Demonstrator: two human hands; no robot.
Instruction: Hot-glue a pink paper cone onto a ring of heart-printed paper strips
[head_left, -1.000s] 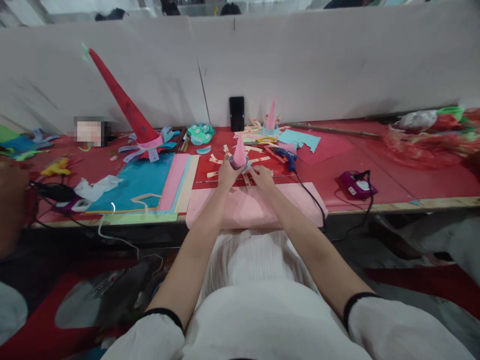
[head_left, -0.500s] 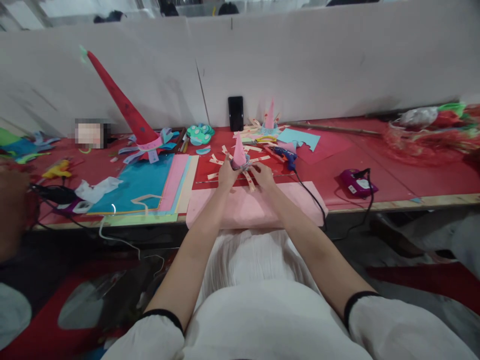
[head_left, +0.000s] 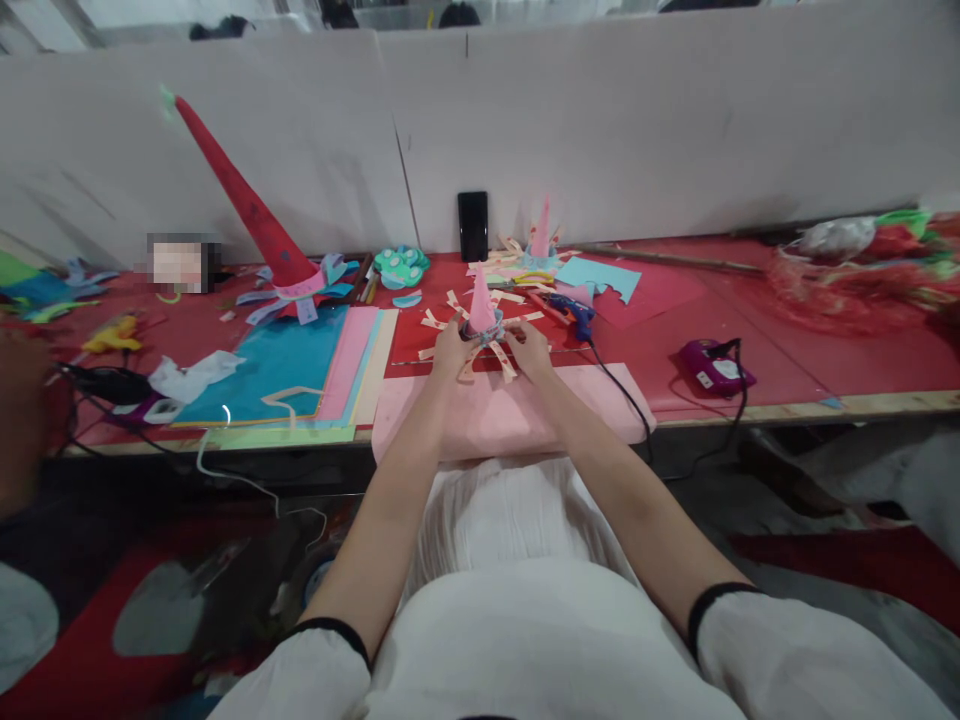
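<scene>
A small pink cone hat (head_left: 481,300) stands upright in front of me, with a grey-blue band round its base and cream strips with red marks fanning out all round. My left hand (head_left: 451,352) is closed on the left side of its base. On the right side, my right hand (head_left: 529,350) pinches the base edge near a strip; the fingertips are partly hidden. Beneath lies a red sheet (head_left: 409,345), and a folded pink sheet (head_left: 495,410) hangs at the table edge under my wrists. A blue glue gun (head_left: 574,312) lies just right of the hat.
A similar pink cone hat (head_left: 541,235) stands behind, near a black phone (head_left: 473,226) and yellow-handled pliers (head_left: 534,278). A tall red cone hat (head_left: 247,200) and coloured sheets (head_left: 281,360) are on the left; a purple box (head_left: 716,367) sits right. Another person's arm (head_left: 22,420) is at far left.
The hat has been turned or shifted slightly, and more of its front strips now spread out between my hands. Both hands stay at its base.
</scene>
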